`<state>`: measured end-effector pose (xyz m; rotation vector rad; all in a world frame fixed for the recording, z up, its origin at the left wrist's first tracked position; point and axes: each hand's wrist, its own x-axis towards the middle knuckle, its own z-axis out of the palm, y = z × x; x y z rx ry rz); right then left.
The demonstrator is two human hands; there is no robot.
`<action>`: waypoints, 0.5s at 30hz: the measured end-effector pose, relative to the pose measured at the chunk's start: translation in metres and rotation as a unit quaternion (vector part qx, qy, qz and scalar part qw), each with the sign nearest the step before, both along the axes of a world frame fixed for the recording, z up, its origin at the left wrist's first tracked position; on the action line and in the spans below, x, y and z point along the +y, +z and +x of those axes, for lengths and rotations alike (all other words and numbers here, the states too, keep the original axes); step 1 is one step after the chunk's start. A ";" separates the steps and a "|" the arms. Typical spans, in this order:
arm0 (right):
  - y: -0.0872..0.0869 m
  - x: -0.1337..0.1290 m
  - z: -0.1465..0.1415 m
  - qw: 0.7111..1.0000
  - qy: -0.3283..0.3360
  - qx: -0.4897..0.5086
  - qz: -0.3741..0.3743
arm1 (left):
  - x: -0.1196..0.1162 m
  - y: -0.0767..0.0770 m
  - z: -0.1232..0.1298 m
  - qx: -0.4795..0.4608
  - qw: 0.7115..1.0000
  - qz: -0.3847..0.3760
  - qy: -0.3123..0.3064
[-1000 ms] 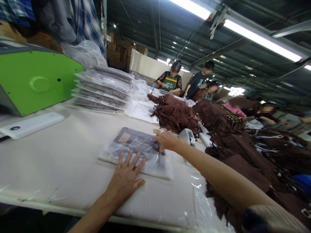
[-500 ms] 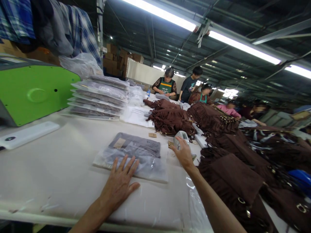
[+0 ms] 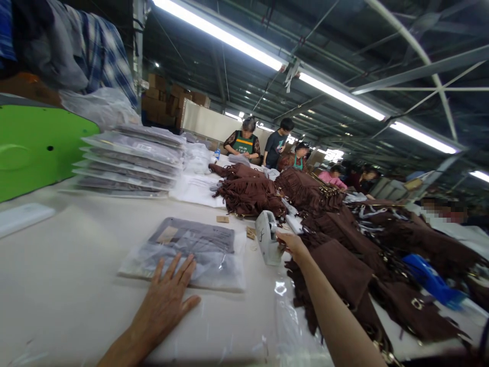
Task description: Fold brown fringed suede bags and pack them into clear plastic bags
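Observation:
My left hand (image 3: 168,290) lies flat with fingers spread on the lower edge of a frosted plastic bag (image 3: 225,275). Inside the bag is a folded dark grey item (image 3: 206,237) with a tan card (image 3: 167,234) at its upper left. To the right, a grey tape dispenser (image 3: 266,239) with a dark mark on its side stands on the table. My right hand (image 3: 294,247) is at the dispenser's right side, fingers pinched together against it. What lies between those fingertips is hidden.
Brown fringed bags (image 3: 344,265) with metal rings cover the right side. Bagged packages (image 3: 130,158) are stacked at the back left beside a green machine (image 3: 42,148). Small brown tags (image 3: 222,219) lie beyond the frosted bag. Several people work farther back.
My right hand has gone from over the dispenser's left side to its right side, and its fingers have closed. My left hand stays on the bag. The view has swung right.

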<state>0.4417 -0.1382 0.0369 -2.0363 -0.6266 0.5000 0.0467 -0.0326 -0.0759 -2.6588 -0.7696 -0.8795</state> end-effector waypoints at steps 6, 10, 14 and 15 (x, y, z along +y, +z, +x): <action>0.017 -0.007 -0.010 0.996 -0.028 0.034 0.071 | -0.001 0.002 0.000 0.004 1.000 0.001 0.003; 0.015 -0.034 -0.022 0.990 -0.048 0.043 0.129 | -0.003 0.006 -0.001 0.006 1.000 -0.021 0.007; -0.008 -0.053 -0.036 0.989 -0.058 0.058 0.126 | -0.002 0.005 0.000 0.008 0.999 -0.044 -0.003; -0.014 -0.055 -0.039 0.990 -0.059 0.059 0.115 | -0.002 0.006 0.000 0.010 0.999 -0.052 -0.001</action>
